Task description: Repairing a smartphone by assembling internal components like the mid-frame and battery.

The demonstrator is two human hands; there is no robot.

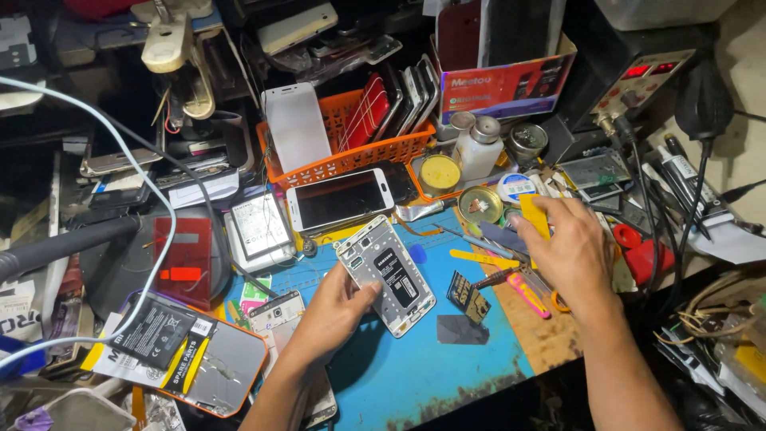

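Note:
My left hand (335, 307) grips the near edge of an opened white phone (385, 274), tilted above the blue work mat (415, 359); its battery and inner frame face up. My right hand (568, 247) reaches to the right over a pile of small tools, and its fingers pinch a flat yellow plastic pry card (535, 214). A yellow spudger (479, 258), tweezers and a pink-handled tool (527, 294) lie just under that hand. A small dark chip part (467, 294) and a grey square piece (461, 329) rest on the mat between my hands.
An orange basket (351, 156) of phones stands behind, a white phone (341, 199) lying before it. Small tins, a white bottle (477, 148) and a soldering station (638, 80) crowd the back right. Loose batteries, a phone back and cables cover the left side.

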